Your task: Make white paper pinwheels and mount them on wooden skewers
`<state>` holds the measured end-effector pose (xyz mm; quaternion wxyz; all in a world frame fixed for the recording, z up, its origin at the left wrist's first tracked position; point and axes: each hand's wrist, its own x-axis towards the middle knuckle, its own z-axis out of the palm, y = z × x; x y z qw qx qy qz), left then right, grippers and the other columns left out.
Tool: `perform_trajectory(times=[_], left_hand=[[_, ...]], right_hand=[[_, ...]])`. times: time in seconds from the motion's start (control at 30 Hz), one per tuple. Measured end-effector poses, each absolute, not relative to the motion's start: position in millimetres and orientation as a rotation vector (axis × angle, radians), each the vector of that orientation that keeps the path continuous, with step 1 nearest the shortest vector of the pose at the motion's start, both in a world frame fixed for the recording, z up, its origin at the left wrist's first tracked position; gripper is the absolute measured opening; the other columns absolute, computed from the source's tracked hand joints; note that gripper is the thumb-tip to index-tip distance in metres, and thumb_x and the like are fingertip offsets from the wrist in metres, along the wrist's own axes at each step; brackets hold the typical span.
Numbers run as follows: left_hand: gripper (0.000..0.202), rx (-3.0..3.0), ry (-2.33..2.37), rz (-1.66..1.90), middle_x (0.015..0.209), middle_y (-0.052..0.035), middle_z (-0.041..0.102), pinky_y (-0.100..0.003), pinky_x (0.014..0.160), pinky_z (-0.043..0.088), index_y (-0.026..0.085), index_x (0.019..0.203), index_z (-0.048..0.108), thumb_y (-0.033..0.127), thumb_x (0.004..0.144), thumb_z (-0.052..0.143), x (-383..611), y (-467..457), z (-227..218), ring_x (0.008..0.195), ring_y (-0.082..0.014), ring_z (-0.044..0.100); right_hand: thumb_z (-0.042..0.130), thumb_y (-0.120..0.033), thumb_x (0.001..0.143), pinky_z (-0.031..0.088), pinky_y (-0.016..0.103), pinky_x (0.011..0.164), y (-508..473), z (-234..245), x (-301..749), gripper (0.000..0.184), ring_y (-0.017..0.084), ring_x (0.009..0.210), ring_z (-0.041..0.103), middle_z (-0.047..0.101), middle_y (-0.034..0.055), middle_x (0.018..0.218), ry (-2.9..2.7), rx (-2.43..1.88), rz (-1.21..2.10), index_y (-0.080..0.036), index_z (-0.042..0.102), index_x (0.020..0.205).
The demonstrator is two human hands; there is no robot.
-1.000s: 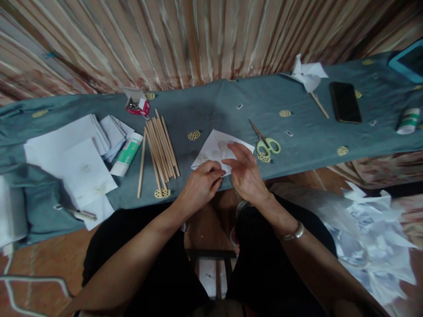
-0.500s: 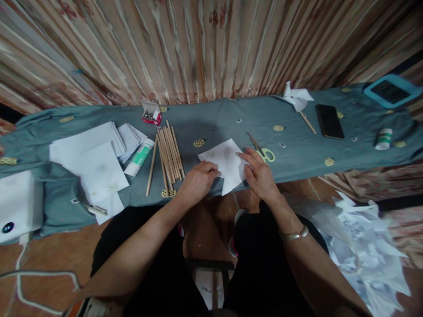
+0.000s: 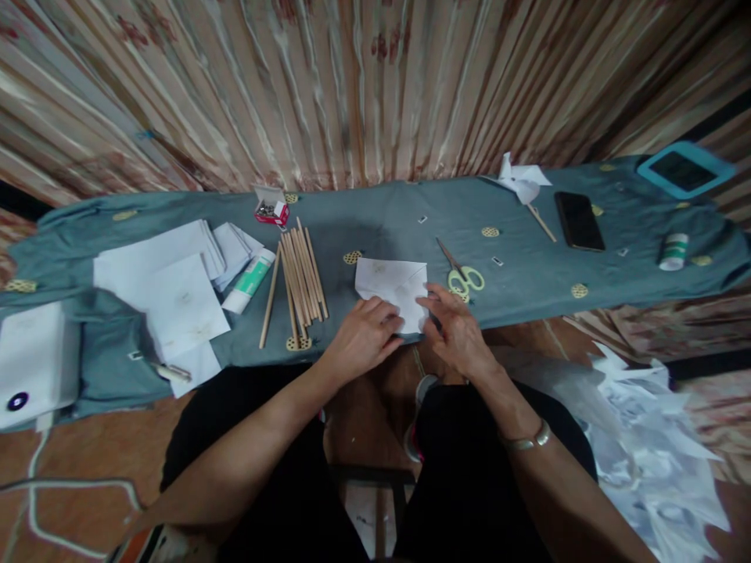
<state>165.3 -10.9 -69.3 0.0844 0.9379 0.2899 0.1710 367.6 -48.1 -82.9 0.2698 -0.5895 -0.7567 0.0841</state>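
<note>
Steadying the folded white paper sheet at the near edge of the teal tablecloth with left hand and right hand apart, touching its near-left and right sides — can't tell whether pinching — ideally keeping edges aligned while pressing creases flat.

The bare left hand has bent fingers on the lower left of a creased white paper piece; the bare right hand touches its right edge. Pale-green-handled metal scissors lie just beyond the right hand. Thin tan wooden sticks and a green-and-white glue tube lie leftward on a grey-green, pineapple-printed cloth.
</note>
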Motion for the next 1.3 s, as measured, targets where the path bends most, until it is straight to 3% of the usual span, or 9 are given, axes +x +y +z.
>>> perform_trajectory(times=[0.17, 0.37, 0.5, 0.63, 0.87, 1.07, 1.3], left_hand=[[0.017, 2.812, 0.887, 0.477, 0.099, -0.0078, 0.067, -0.035, 0.081, 0.050, 0.014, 0.099, 0.067, 0.024, 0.090, 0.057, 167.7, -11.1, -71.7, 0.092, -0.0224, 0.058], [0.022, 2.754, 0.917, 0.612, 0.094, -0.0067, 0.071, -0.030, 0.078, 0.054, 0.013, 0.099, 0.068, 0.019, 0.095, 0.047, 162.8, -12.6, -72.0, 0.088, -0.0189, 0.064], [0.019, 2.673, 0.899, 0.709, 0.097, -0.0061, 0.072, -0.029, 0.080, 0.055, 0.014, 0.097, 0.068, 0.018, 0.093, 0.050, 158.1, -13.2, -75.4, 0.087, -0.0174, 0.066], [0.019, 2.666, 0.876, 0.721, 0.095, -0.0069, 0.072, -0.030, 0.079, 0.055, 0.013, 0.095, 0.069, 0.018, 0.092, 0.051, 157.8, -14.7, -75.9, 0.087, -0.0184, 0.067], [0.020, 2.644, 0.873, 0.678, 0.093, -0.0071, 0.071, -0.030, 0.079, 0.055, 0.013, 0.095, 0.068, 0.017, 0.092, 0.049, 159.8, -15.2, -72.2, 0.087, -0.0184, 0.066], [0.019, 2.592, 0.904, 0.665, 0.094, -0.0073, 0.071, -0.031, 0.080, 0.055, 0.014, 0.094, 0.068, 0.017, 0.092, 0.049, 160.5, -15.6, -72.1, 0.089, -0.0189, 0.066], [0.034, 2.541, 0.913, 0.710, 0.108, -0.0091, 0.069, -0.033, 0.086, 0.055, 0.012, 0.126, 0.053, 0.016, 0.092, 0.048, 162.5, -18.9, -74.9, 0.098, -0.0187, 0.065]], right_hand=[[0.051, -0.011, 0.078, 0.041, 0.052, 0.107, -50.7, -81.1, 371.5, 0.039, 0.029, 0.116, 0.058, 0.055, 0.0155, 0.135, -2.032, -1.594, 0.336, -0.017, 0.066, 0.114], [0.062, -0.016, 0.075, 0.036, 0.045, 0.111, -52.0, -66.7, 394.1, 0.044, 0.025, 0.136, 0.044, 0.047, 0.0070, 0.145, -1.844, -1.495, 0.915, -0.028, 0.066, 0.117], [0.074, -0.028, 0.072, 0.031, 0.046, 0.114, -49.1, -64.7, 396.6, 0.031, 0.027, 0.137, 0.042, 0.048, 0.0034, 0.146, -1.712, -1.464, 1.041, -0.030, 0.073, 0.103], [0.075, -0.035, 0.074, 0.031, 0.046, 0.114, -42.5, -67.1, 388.4, 0.014, 0.027, 0.134, 0.045, 0.051, 0.0007, 0.143, -1.607, -1.398, 1.034, -0.029, 0.077, 0.087], [0.077, -0.039, 0.073, 0.028, 0.043, 0.117, -33.1, -66.4, 379.0, 0.017, 0.026, 0.137, 0.040, 0.048, -0.0040, 0.145, -1.571, -1.354, 1.034, -0.032, 0.078, 0.089], [0.072, -0.036, 0.076, 0.022, 0.046, 0.118, -28.3, -68.7, 375.3, 0.010, 0.027, 0.137, 0.041, 0.051, -0.0004, 0.143, -1.616, -1.370, 1.003, -0.027, 0.075, 0.077], [0.064, -0.028, 0.081, 0.025, 0.052, 0.117, -25.8, -76.2, 365.7, 0.007, 0.028, 0.142, 0.033, 0.052, 0.0021, 0.142, -1.805, -1.476, 0.685, -0.025, 0.069, 0.077]])
